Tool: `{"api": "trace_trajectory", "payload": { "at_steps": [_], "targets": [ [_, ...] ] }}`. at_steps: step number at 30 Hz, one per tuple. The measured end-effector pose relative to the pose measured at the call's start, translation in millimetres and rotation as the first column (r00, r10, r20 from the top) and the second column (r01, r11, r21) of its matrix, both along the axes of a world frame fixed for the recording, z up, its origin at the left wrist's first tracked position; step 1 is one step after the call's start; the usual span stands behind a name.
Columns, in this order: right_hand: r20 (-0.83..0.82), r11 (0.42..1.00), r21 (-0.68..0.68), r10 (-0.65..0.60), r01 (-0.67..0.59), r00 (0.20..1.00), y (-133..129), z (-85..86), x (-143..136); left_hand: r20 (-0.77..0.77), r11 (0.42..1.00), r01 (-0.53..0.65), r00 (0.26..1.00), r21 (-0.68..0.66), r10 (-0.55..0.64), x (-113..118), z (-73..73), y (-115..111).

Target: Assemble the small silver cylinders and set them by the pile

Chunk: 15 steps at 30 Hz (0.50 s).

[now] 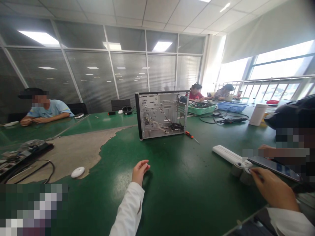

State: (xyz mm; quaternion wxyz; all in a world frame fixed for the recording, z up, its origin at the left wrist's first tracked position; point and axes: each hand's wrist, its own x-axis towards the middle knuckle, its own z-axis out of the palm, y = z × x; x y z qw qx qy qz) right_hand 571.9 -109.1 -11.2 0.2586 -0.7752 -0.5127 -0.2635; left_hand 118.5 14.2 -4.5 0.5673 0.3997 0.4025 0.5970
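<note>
Two grey cylinders, stood upright beside a white bar on the green table, tops faced upward, axes vertical, one touched by the right hand, grip unclear, left hand loosely curled, any hold unclear

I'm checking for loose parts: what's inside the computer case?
Inside the computer case are pale wires and, low down, a black part resembling a fan. Whatever lies behind the metal frame at the case's upper left is covered from view.
</note>
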Motion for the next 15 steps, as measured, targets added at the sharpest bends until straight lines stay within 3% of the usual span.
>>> {"api": "trace_trajectory", "payload": {
  "at_steps": [3,7,15],
  "targets": [
    [0.026,0.997,-0.056,0.046,-0.044,0.999,-0.1,-3.1,5.1,-0.001,1.000,-0.005,1.000,0.004,0.005,1.4,2.6,-2.5],
    [0.048,0.999,0.036,-0.032,0.030,0.998,-0.1,0.0,3.1,0.007,1.000,-0.011,1.000,0.000,0.011,2.0,3.7,-3.5],
    [0.011,0.998,-0.031,-0.052,0.052,0.999,0.9,5.6,-1.4,0.009,1.000,0.003,1.000,-0.021,-0.003,-0.3,-1.3,2.6]
  ]
}}
